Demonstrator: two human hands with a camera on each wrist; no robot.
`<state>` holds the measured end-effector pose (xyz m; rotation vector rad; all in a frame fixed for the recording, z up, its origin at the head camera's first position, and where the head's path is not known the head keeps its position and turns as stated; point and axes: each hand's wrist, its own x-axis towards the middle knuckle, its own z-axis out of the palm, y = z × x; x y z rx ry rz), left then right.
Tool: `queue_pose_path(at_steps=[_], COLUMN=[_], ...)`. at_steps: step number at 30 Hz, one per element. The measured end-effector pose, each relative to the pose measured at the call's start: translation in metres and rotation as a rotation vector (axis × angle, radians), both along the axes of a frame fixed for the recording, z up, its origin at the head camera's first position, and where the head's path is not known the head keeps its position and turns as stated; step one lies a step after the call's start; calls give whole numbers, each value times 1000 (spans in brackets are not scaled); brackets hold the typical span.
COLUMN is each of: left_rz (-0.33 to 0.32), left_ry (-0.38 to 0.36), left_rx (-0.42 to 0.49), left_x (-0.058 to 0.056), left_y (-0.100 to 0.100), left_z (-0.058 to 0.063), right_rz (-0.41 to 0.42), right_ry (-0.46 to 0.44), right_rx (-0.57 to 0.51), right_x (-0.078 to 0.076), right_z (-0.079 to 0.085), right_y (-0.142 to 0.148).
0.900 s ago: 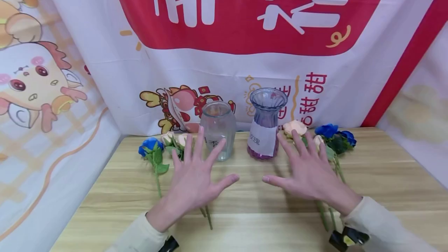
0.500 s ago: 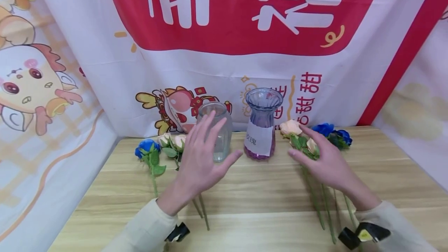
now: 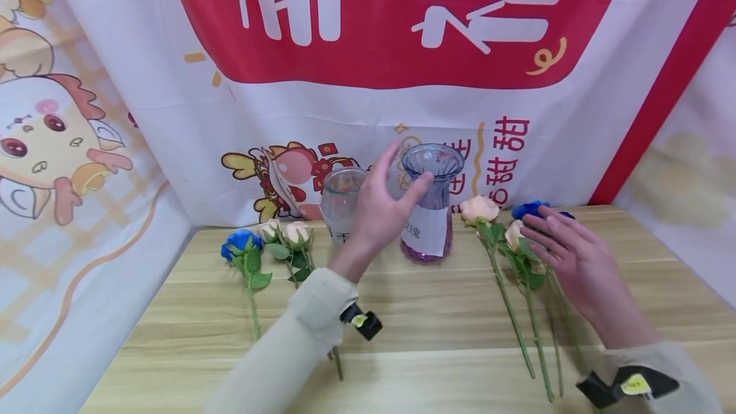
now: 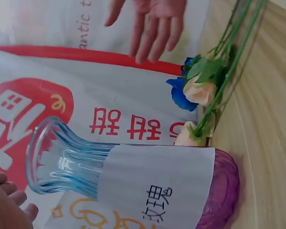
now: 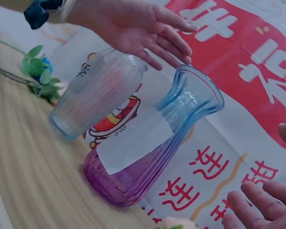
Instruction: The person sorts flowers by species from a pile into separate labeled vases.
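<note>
My left hand (image 3: 382,206) is raised beside the neck of a blue-and-purple glass vase (image 3: 428,200), fingers extended and thumb spread. In the right wrist view its fingertips come close to the vase's rim; I cannot tell whether they touch. A white paper label (image 4: 157,183) with handwriting is stuck on this vase. Partly behind my left hand stands a clear glass jar (image 5: 97,93), also labelled. My right hand (image 3: 592,267) hovers over the right-hand flowers, fingers loosely extended, holding nothing. Beneath it lie peach roses (image 3: 480,209) and blue roses (image 3: 529,209), partly covered.
Left of the jar, a blue rose (image 3: 241,245) and pale roses (image 3: 298,234) lie with stems toward the front. All rest on a wooden table (image 3: 437,369). A printed cloth (image 3: 345,107) hangs directly behind the vases.
My left hand has moved right from in front of the clear jar toward the blue-and-purple vase. My right hand has drawn away to the right, uncovering peach roses. The vases stay put.
</note>
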<state>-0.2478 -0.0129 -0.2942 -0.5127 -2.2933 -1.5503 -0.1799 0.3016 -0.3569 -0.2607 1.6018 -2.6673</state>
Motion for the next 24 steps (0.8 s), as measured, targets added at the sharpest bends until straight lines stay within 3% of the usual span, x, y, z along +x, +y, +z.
queue_pose_path(at_steps=[5, 9, 15, 24], left_rz=[-17, -41, -91, -104], left_ry=[-50, -79, -95, 7], left_rx=[95, 141, 192, 236], left_x=[-23, -36, -43, -49], left_y=[17, 23, 27, 30], left_z=[-4, -12, -21, -28], right_rz=[26, 33, 34, 44], right_ry=[-32, -63, -114, -124], right_rx=[-70, -85, -26, -55], right_x=[3, 1, -1, -3], right_z=[-12, -18, -25, -34], right_y=[11, 17, 23, 40])
